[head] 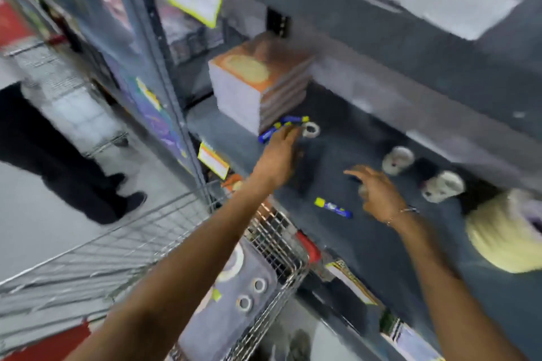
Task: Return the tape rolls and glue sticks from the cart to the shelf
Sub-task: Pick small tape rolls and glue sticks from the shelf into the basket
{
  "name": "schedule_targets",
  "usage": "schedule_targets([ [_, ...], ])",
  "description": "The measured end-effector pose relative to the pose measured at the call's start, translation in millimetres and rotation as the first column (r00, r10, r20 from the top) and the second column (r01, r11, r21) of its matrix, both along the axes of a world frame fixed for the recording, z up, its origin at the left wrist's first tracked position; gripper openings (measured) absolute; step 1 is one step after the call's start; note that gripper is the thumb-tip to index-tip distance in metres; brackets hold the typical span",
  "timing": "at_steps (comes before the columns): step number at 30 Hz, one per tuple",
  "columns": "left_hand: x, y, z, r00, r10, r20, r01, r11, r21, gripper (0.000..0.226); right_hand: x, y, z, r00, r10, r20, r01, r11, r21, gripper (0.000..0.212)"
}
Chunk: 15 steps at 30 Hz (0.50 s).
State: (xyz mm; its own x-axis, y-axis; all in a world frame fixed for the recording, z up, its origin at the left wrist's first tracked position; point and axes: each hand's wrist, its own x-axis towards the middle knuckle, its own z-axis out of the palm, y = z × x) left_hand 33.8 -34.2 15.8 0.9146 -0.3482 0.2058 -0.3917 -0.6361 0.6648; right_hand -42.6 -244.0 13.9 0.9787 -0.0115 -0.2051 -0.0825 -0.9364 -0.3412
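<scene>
Shelf (381, 243), dark grey, motion blur throughout. Left hand (278, 152) reaches far in, fingers extended toward a small tape roll (311, 129); fingertips at or just short of it, blur hides whether they touch. Hand looks released, nothing clearly grasped. Just beside that roll, two glue sticks (281, 126), blue with yellow caps, lie against the foot of a stack of pads (258, 88).

Right hand (378, 190) hovers over mid-shelf, fingers spread and loose; something pale under the fingers, cannot tell if it is held. Thin bracelet on the wrist.

Third glue stick (333, 207) lies alone on the shelf between the two arms, near the front edge. Two larger white rolls (397, 160) (443, 186) lie on their sides further right, apart from each other. Big yellowish roll (498, 237) at far right.

Cart (281, 272), wire mesh, stands against the shelf front under the left arm. Inside, on a grey sheet, two small tape rolls (259, 285) (244, 303) lie flat, near one another.

Another person's legs (73, 167) stand in the aisle at left.
</scene>
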Motion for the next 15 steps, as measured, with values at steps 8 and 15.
schedule_targets([
  [8, 75, -59, -29, 0.966, -0.242, 0.094, 0.067, 0.583, 0.810, 0.059, 3, -20, -11, 0.984, 0.105, -0.142, -0.121, 0.986, -0.114, 0.050],
  [15, 77, -62, -31, 0.940, -0.289, 0.181, 0.029, 0.597, 0.802, 0.046, 6, -27, -20, 1.000, 0.009, -0.016, -0.010, 0.997, -0.071, 0.044],
])
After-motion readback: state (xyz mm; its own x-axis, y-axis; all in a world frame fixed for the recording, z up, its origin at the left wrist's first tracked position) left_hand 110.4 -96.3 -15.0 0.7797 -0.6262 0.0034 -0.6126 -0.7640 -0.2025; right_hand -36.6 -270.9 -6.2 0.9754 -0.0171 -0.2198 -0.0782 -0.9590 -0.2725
